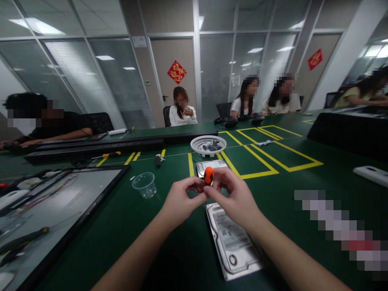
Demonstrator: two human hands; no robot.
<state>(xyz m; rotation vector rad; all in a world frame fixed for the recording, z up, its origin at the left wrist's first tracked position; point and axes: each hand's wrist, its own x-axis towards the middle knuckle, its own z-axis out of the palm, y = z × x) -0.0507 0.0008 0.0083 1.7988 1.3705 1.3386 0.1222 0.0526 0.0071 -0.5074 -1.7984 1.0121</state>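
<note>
A screwdriver with a rounded orange-and-black handle (209,176) is held up in front of me, its shaft mostly hidden by fingers. My left hand (184,199) pinches it low from the left side. From the right, my right hand (235,193) closes on it too, and both thumbs meet just below the handle. Under my right hand and wrist lies a hard drive (232,238), label side up, partly covered by the forearm. Beyond my fingers a second hard drive (218,164) lies on the green table, partly hidden. Left of my hands stands a clear plastic cup (144,185).
A white basket (208,139) with dark parts stands ahead. A black-framed panel (87,198) with wires and tools fills the left side. A yellow-and-black screwdriver (111,154) lies before a long black bar (100,149). Several people sit around the table (169,246).
</note>
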